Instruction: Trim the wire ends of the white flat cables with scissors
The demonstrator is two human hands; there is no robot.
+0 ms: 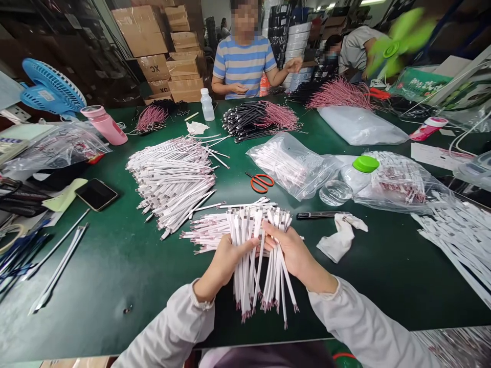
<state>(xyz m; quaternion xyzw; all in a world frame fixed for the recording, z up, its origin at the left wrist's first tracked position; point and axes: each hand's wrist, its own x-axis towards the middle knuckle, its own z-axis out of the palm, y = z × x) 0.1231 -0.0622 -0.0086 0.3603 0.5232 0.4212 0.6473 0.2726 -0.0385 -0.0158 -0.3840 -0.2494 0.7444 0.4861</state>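
Observation:
Low over the near middle of the table, my left hand is closed round a bunch of short white flat cables. Their reddish wire ends hang down, and connectors point up. A second bunch of white cables fans out in my right hand, whose thumb and fingers close on it beside the left hand. The fingertips behind the cables are partly hidden. Just beyond my hands lies a small stack of white cables. Past it to the left is a large heap of white cables.
Orange-handled scissors, a box cutter and a white cloth lie nearby. Bagged cables and a lidded jar stand right. A phone is left. Across the table stands a person; a green fan spins.

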